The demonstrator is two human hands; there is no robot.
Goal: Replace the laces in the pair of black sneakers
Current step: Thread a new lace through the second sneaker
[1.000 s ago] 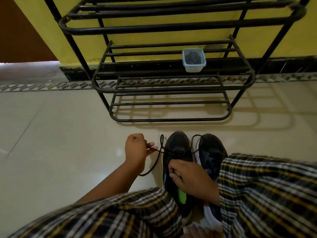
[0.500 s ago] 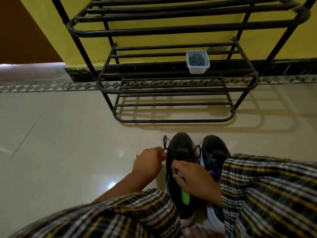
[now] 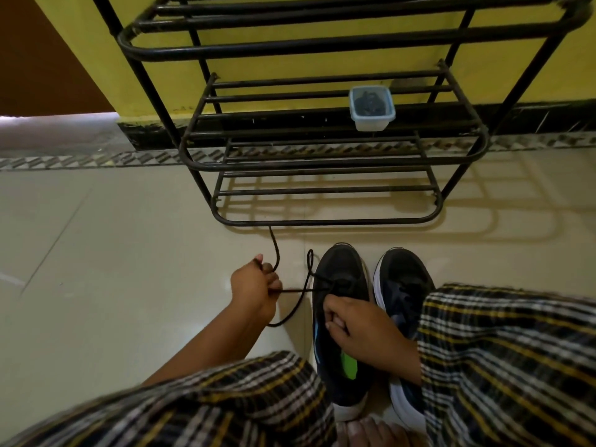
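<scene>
**Lace drawn sideways from the left sneaker**

The pair of black sneakers stood side by side on the tiled floor (image 3: 96,253), toes toward a black metal shoe rack (image 3: 322,162) set against a yellow wall. The left sneaker (image 3: 338,272) lay between the person's knees in plaid trousers; the right sneaker (image 3: 403,279) sat just beside it, partly covered by the right leg.

The left hand (image 3: 254,291) was clenched around a black lace (image 3: 290,290), which ran taut from the fist across to the eyelets of the left sneaker. One free end of the lace rose from the top of the fist toward the rack's lowest rail, and a slack loop hung below the hand and touched the floor.

The right hand (image 3: 358,327) rested on the left sneaker with its fingers curled at the lacing; what exactly it pinched could not be made out.

A small clear plastic container (image 3: 372,108) with dark contents sat on the rack's middle shelf
</scene>
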